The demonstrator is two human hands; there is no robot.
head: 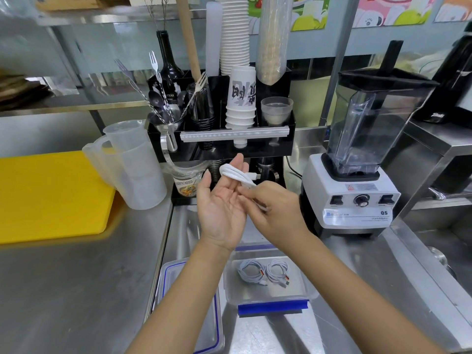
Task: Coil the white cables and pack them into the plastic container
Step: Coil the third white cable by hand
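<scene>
Nearest you, at the bottom of the frame, your two forearms rise from the lower edge and converge toward the middle. Under the left forearm the blue-trimmed lid lies flat on the steel surface, and just right of it sits the plastic container, its blue clip facing you. Two coiled cables lie side by side inside it, touching or nearly so, plugs toward the near wall; the floor of the box nearer you is bare.

Above the container, at frame centre, your left hand is held palm-up with fingers straight and together, pointing to the upper right. The white cable is looped several times around those fingers; the loop's long axis runs from upper left to lower right, across the fingers, with its plug end sticking out to the right. Your right hand has its fingers curled, pinching the cable's lower strand where it leaves the loop.

The black cup organiser stands close behind your fingertips. The blender is near on the right, the stacked measuring jugs and yellow cutting board on the left.
</scene>
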